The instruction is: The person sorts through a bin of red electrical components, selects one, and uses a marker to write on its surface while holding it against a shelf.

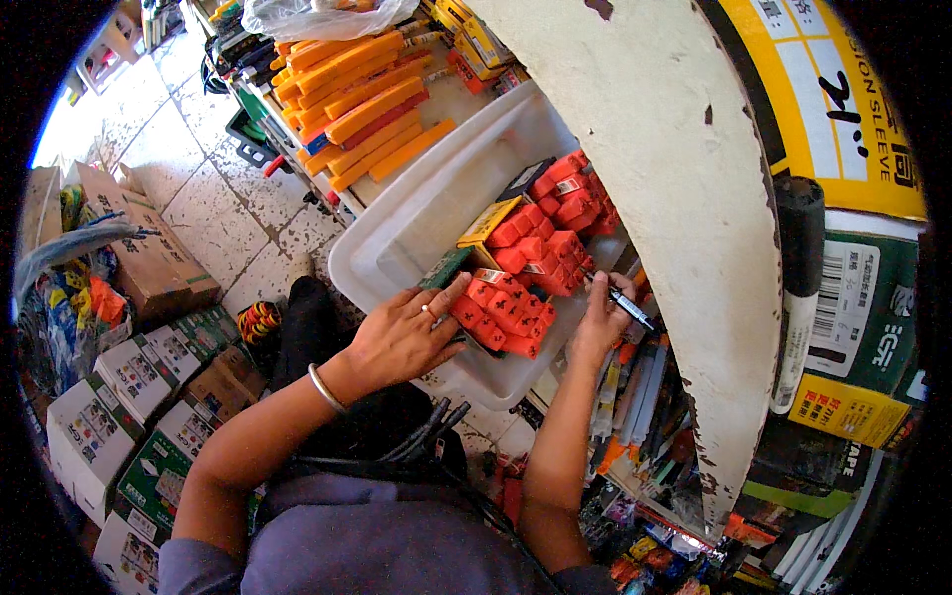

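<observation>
Before me a white plastic tub holds bundles of red plastic-cased items. My left hand, with a ring and a bangle, rests its fingertips on the nearest red bundle, whose ends bear dark marks. Between the fingers of my right hand is a marker pen, pointing up toward the bundles. A middle red bundle lies just beyond, beside a yellow box. Farther back is another red bundle by a dark box. A green box edge shows past my left fingers.
A pale panel with chipped paint curves close on the right, a large black marker beside it. Orange plastic cases are stacked on the shelf beyond the tub. Cartons stand on the tiled floor at left.
</observation>
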### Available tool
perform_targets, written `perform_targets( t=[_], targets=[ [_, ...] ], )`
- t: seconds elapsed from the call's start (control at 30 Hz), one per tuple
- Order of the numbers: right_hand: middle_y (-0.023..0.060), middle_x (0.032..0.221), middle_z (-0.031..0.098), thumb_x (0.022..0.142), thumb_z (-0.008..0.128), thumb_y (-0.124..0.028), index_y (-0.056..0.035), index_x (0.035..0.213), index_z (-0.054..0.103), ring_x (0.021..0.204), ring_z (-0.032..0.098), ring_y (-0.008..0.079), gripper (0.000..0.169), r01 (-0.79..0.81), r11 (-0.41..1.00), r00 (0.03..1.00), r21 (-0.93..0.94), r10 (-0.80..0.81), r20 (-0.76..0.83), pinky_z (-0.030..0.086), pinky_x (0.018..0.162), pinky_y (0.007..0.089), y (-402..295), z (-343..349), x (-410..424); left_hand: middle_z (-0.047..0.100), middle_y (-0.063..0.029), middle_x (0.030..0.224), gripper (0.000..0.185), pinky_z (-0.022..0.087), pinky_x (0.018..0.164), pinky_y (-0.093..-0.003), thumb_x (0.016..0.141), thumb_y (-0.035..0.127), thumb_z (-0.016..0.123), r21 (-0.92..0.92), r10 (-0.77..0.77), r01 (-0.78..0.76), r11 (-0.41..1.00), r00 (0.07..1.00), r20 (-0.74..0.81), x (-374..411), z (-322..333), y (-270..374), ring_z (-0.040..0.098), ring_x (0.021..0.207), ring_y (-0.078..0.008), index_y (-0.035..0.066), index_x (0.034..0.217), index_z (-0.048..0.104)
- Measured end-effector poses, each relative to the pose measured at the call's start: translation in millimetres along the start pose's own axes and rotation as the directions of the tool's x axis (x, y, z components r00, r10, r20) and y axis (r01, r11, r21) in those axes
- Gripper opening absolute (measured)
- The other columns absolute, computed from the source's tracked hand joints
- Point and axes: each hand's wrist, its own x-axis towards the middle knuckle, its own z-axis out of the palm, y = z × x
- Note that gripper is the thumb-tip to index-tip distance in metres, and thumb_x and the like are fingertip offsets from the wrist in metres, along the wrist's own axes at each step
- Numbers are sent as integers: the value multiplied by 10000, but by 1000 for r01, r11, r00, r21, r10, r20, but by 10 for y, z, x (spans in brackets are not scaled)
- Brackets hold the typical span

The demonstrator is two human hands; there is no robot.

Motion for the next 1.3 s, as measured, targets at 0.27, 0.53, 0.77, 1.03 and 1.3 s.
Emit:
perform_targets(
  t=[0.27, 0.53, 0.77, 1.03, 1.3],
  targets=[
    [49, 826, 566, 878, 630, -174, -13, 980, 511, 741, 551, 124, 225, 113, 991, 990, -76, -105, 97, 448, 675, 256, 141, -12, 36, 387, -191, 1381, 295, 434, 901, -353, 824, 342, 595, -7, 3, -3, 1000, 999, 48, 16, -50, 17, 551, 1027, -233, 47, 832, 610],
    [49, 811, 571, 877, 636, -178, -15, 935, 534, 743, 551, 117, 202, 127, 989, 988, -75, -119, 100, 450, 675, 259, 87, 54, 33, 372, -144, 1411, 280, 445, 890, -357, 807, 356, 611, -9, -12, 12, 1000, 1000, 8, -5, 16, 0, 558, 995, -232, 80, 769, 575],
    [42, 786, 568, 879, 632, -178, -19, 921, 532, 731, 536, 112, 192, 59, 994, 995, -87, -53, 79, 440, 667, 254, 93, 33, 46, 374, -144, 1409, 277, 446, 891, -358, 806, 347, 617, -22, -13, 13, 1000, 1000, 14, -5, 24, -4, 557, 1002, -235, 77, 762, 572],
    [46, 810, 568, 878, 630, -161, -16, 953, 534, 738, 535, 112, 190, 104, 990, 991, -97, -94, 95, 441, 659, 255, 112, 11, 70, 385, -146, 1401, 274, 450, 885, -356, 807, 344, 616, -10, -6, 6, 1000, 1000, -7, -5, 26, 3, 558, 992, -231, 76, 767, 577],
    [24, 851, 543, 869, 628, -117, -18, 924, 549, 762, 539, 97, 138, 207, 965, 969, -163, -179, 171, 452, 673, 241, -13, 144, -165, 381, -146, 1403, 275, 455, 874, -350, 809, 347, 610, -4, -7, 7, 1000, 1000, 8, -2, 9, 0, 560, 969, -226, 74, 787, 583]
  ],
)
